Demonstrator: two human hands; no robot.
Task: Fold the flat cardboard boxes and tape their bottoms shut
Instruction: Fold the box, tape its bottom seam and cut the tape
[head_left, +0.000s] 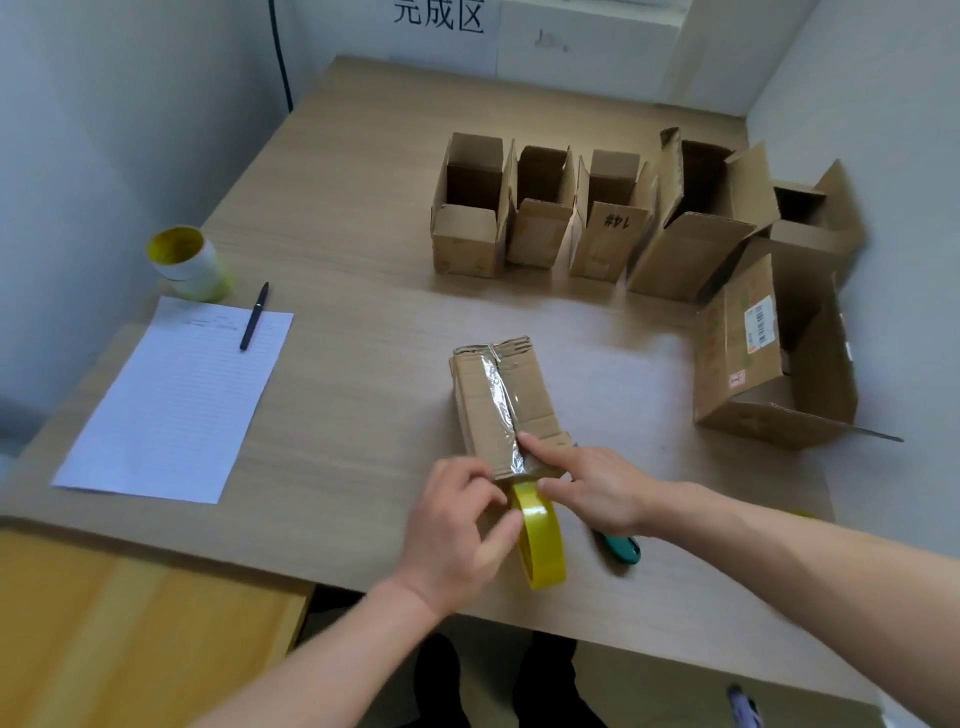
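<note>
A small cardboard box (480, 410) lies bottom-up in the middle of the table, with a shiny strip of tape (501, 410) running along its centre seam. My left hand (457, 530) holds a yellow tape roll (540, 540) at the box's near end, thumb on the roll's edge. My right hand (592, 486) presses its straight index finger on the tape at the near end of the seam.
Several folded boxes (540, 218) stand in a row at the back, with a larger box (758, 358) on its side at right. A teal cutter (621, 548) lies under my right wrist. A paper sheet (171, 405), pen (254, 317) and spare tape roll (187, 262) sit left.
</note>
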